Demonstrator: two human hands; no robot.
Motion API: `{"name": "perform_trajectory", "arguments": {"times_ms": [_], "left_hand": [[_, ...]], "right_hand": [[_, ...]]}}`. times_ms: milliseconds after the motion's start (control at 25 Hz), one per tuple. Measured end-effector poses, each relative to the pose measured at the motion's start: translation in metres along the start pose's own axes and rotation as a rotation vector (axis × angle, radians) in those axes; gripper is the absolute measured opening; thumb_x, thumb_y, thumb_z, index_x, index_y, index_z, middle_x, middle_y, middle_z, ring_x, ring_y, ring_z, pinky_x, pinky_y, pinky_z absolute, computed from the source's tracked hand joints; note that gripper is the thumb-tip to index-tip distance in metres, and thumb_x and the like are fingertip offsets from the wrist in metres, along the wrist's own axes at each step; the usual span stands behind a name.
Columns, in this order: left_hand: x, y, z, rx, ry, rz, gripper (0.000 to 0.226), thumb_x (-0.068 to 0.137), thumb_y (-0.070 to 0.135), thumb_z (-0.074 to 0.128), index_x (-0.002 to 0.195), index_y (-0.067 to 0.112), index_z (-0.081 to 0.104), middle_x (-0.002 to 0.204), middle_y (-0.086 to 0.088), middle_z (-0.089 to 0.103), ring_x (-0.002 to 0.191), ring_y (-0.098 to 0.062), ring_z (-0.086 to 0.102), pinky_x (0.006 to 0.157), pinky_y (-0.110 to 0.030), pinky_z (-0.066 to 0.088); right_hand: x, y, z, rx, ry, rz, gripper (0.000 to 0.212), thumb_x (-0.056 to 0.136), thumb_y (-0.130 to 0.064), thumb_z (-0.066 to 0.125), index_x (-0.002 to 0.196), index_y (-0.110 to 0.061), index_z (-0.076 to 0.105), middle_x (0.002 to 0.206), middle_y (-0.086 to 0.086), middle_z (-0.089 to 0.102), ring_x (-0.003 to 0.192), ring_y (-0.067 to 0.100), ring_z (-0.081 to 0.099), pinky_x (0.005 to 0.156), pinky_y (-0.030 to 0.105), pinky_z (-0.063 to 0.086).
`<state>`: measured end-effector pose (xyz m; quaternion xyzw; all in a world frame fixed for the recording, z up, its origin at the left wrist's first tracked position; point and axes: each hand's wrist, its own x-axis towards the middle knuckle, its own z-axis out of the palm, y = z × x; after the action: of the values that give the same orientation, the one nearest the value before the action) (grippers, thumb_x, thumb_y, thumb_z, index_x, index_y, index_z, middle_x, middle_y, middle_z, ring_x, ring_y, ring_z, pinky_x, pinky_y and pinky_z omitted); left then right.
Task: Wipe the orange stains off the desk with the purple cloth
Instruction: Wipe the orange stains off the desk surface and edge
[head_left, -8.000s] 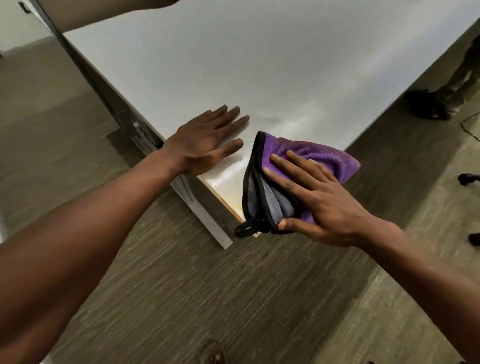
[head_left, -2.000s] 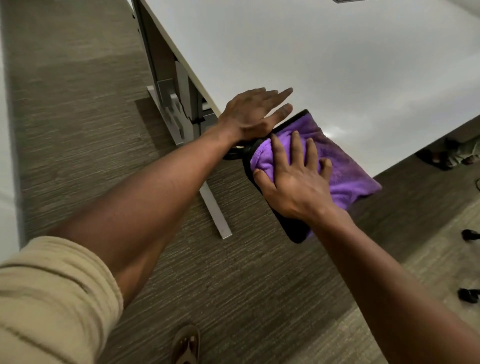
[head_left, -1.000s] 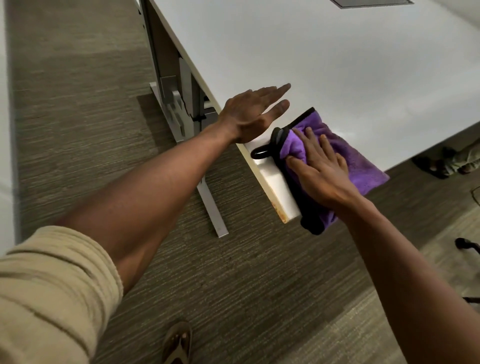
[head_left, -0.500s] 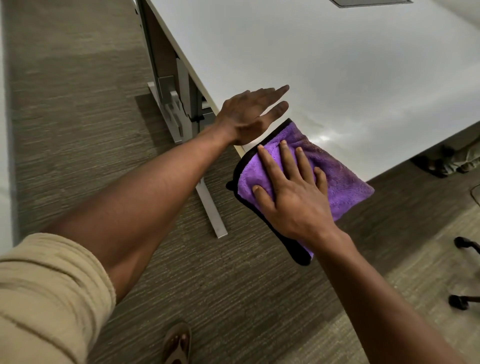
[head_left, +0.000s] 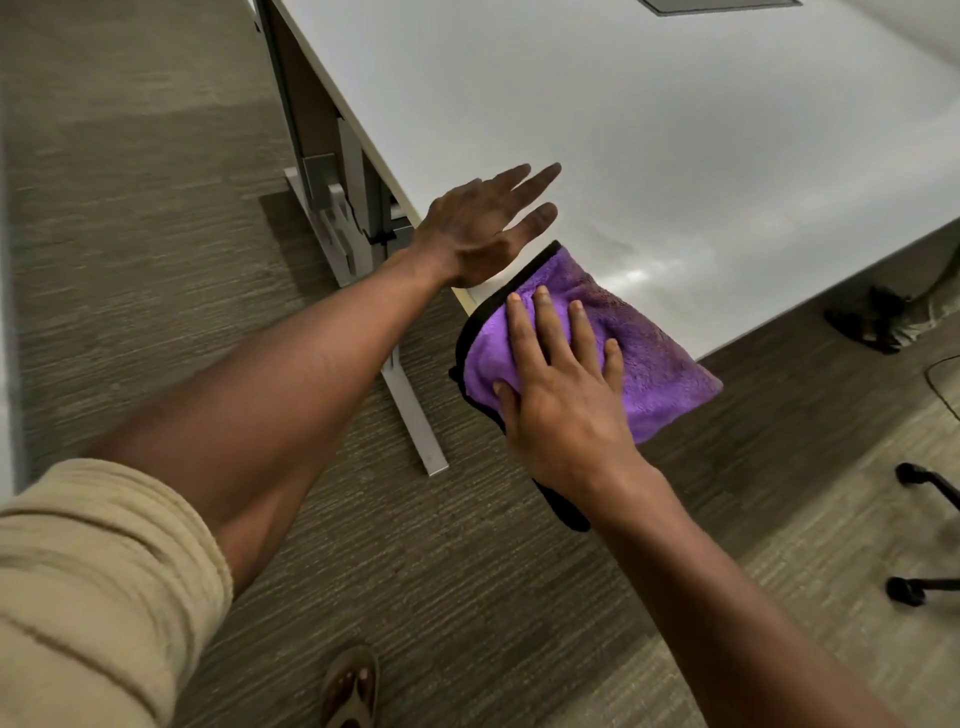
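At the near corner of the desk: both hands work side by side, seen from the head camera.
Desk: white top, running from the upper left down to the corner under the hands; a grey inset panel sits at its far edge.
Purple cloth: folded, black-edged, laid over the desk corner; its lower portion hangs past the edge, and a black part shows below the wrist.
Right hand: flat, palm down on the purple cloth, fingers spread and extended, thumb against the left side of the cloth; it presses rather than clenches, with no fold pinched that can be seen.
Left hand: unclenched, fingers extended and slightly parted, grasping nothing; heel of the palm at the desk edge just beside the cloth's upper border.
Orange stains: none can be made out on the exposed desk surface; the area under the cloth is hidden.
Sleeve: tan, pushed up on the left arm.
Desk leg: grey metal, standing on carpet.
Sandal: at the bottom edge.
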<state>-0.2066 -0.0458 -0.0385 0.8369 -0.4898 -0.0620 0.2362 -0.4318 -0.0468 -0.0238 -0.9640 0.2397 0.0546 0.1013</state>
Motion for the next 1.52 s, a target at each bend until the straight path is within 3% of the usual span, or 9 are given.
{"name": "perform_trajectory", "arguments": {"times_ms": [160,280,520,640,800,920,1120,1320,1520], "left_hand": [[0.001,-0.003,0.000,0.001,-0.014,0.011,0.075,0.086,0.079,0.007,0.157,0.054,0.013,0.169,0.010,0.021,0.153,-0.024,0.029,0.122,-0.048,0.026],[0.000,-0.001,0.000,-0.006,-0.007,0.009,0.069,0.091,0.076,0.012,0.157,0.054,0.014,0.169,0.011,0.022,0.152,-0.025,0.031,0.122,-0.047,0.026],[0.001,-0.004,0.001,-0.014,-0.004,0.007,0.070,0.089,0.077,0.010,0.156,0.056,0.015,0.168,0.011,0.024,0.152,-0.023,0.031,0.122,-0.047,0.026],[0.000,-0.003,0.000,-0.026,-0.005,0.013,0.071,0.089,0.077,0.010,0.156,0.055,0.016,0.168,0.010,0.024,0.151,-0.024,0.032,0.121,-0.047,0.027],[-0.002,-0.001,-0.001,-0.027,-0.005,0.022,0.071,0.089,0.077,0.009,0.157,0.054,0.014,0.168,0.010,0.023,0.152,-0.022,0.029,0.122,-0.047,0.025],[0.000,-0.004,0.000,-0.040,0.000,0.024,0.071,0.089,0.078,0.008,0.156,0.055,0.012,0.169,0.011,0.022,0.153,-0.020,0.027,0.123,-0.047,0.024],[0.001,-0.004,0.002,-0.037,0.011,0.017,0.070,0.088,0.077,0.010,0.155,0.057,0.015,0.167,0.011,0.027,0.152,-0.021,0.031,0.121,-0.047,0.027],[0.003,-0.007,0.003,-0.047,0.011,0.032,0.068,0.090,0.078,0.010,0.155,0.057,0.014,0.166,0.011,0.029,0.152,-0.018,0.030,0.121,-0.047,0.027],[0.003,-0.006,0.002,-0.049,0.029,0.026,0.068,0.091,0.076,0.013,0.156,0.055,0.016,0.165,0.010,0.033,0.150,-0.019,0.034,0.121,-0.044,0.028]], "right_hand": [[0.008,-0.013,0.002,-0.009,0.045,0.005,0.079,0.106,-0.038,0.042,0.162,-0.027,-0.013,0.172,0.003,-0.017,0.157,0.032,-0.017,0.125,0.062,-0.003],[-0.012,0.003,0.000,0.012,0.030,-0.081,0.078,0.107,-0.031,0.043,0.162,-0.029,-0.013,0.171,-0.001,-0.020,0.156,0.027,-0.021,0.127,0.057,-0.005],[0.013,-0.012,-0.002,0.023,0.035,0.002,0.076,0.107,-0.042,0.042,0.162,-0.036,-0.010,0.172,-0.004,-0.014,0.158,0.029,-0.015,0.126,0.059,0.000],[0.012,-0.015,-0.001,0.041,0.087,-0.029,0.074,0.107,-0.039,0.044,0.163,-0.034,-0.004,0.173,-0.003,-0.008,0.159,0.027,-0.011,0.127,0.058,0.002],[-0.027,0.005,0.002,0.055,0.074,-0.095,0.076,0.107,-0.032,0.047,0.162,-0.039,-0.004,0.171,-0.009,-0.013,0.158,0.022,-0.016,0.128,0.049,-0.006],[-0.017,-0.002,0.003,0.026,0.072,-0.017,0.081,0.105,-0.029,0.051,0.162,-0.040,-0.005,0.172,-0.007,-0.011,0.158,0.027,-0.014,0.127,0.056,-0.001],[0.015,-0.018,-0.001,0.037,0.084,0.005,0.072,0.107,-0.036,0.047,0.163,-0.034,0.002,0.173,-0.003,-0.003,0.159,0.031,-0.007,0.125,0.062,0.004],[-0.005,0.017,-0.015,0.321,0.083,-0.125,0.062,0.105,-0.037,0.052,0.160,-0.040,0.024,0.169,-0.010,0.017,0.159,0.018,0.004,0.127,0.047,0.004],[0.024,0.025,-0.019,0.256,0.058,-0.006,0.064,0.105,-0.053,0.042,0.160,-0.047,0.011,0.171,-0.012,0.004,0.159,0.016,-0.006,0.128,0.051,-0.002]]}}
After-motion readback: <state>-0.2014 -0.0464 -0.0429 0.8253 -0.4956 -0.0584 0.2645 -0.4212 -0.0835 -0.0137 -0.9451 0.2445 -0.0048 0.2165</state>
